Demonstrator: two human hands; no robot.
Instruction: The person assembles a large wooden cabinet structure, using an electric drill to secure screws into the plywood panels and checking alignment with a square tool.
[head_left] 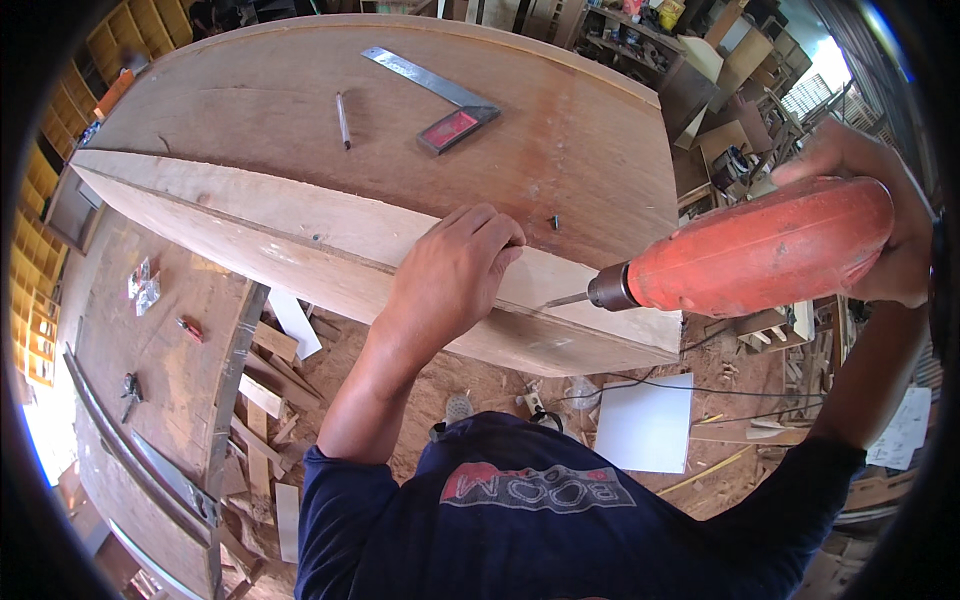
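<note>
My right hand grips a red power drill, its bit pointing left onto the pale board edge along the front of the wooden panel. My left hand is curled over that board just left of the bit; whether its fingertips pinch anything small is hidden. A metal try square with a red inset and a white pen lie on the panel. A small dark piece is near my left fingers.
A lower worktable at the left holds a red-handled tool and small packets. Below are wood offcuts, a white sheet and cables. Cluttered shelves stand behind the panel.
</note>
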